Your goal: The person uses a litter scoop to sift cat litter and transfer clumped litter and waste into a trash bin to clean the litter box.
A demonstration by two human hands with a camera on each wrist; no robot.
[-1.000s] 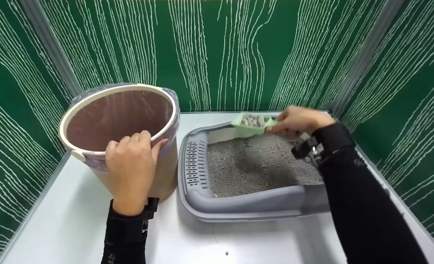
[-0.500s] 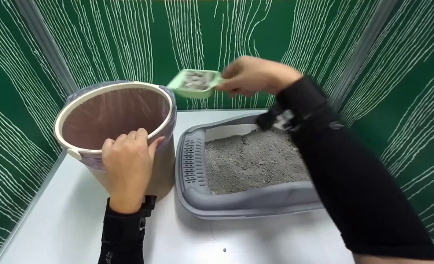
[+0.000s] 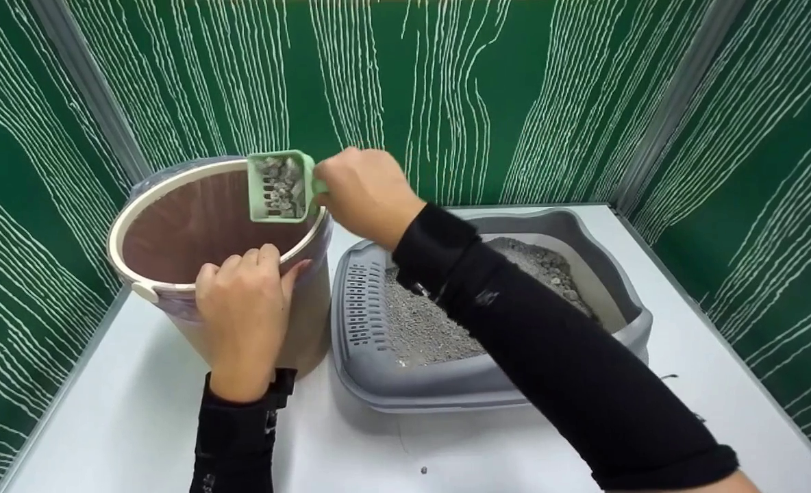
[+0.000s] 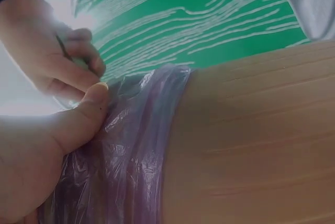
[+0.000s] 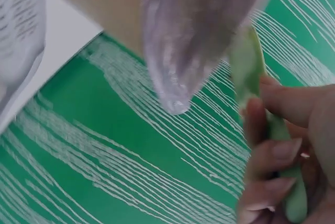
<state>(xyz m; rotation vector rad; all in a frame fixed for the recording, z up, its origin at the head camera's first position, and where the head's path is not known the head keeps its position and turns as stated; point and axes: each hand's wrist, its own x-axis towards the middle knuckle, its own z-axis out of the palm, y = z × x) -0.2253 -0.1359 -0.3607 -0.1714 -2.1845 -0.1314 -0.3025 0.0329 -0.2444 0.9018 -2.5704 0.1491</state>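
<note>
My right hand [image 3: 368, 192] grips the handle of a light green slotted litter scoop [image 3: 258, 188], its fingers wrapped round it in the right wrist view. Grey clumps [image 3: 283, 186] lie in the scoop, which is over the right side of the trash can's mouth. The beige trash can [image 3: 306, 322] has a cream rim ring [image 3: 119, 226] and a thin purplish bag [image 4: 141, 145] folded over its edge. My left hand [image 3: 244, 318] holds the can's near rim, fingers over the inside and thumb outside against the bag.
A grey litter box [image 3: 440, 387] with a slotted left ledge stands right of the can, holding grey litter [image 3: 426, 322]. My right forearm crosses above it. A small grey crumb [image 3: 424, 470] lies on the white table [image 3: 351, 452]. Green walls with white lines enclose the table.
My right hand has lifted the loaded scoop from above the litter box and carried it left over the trash can's mouth. My left hand stays on the rim.
</note>
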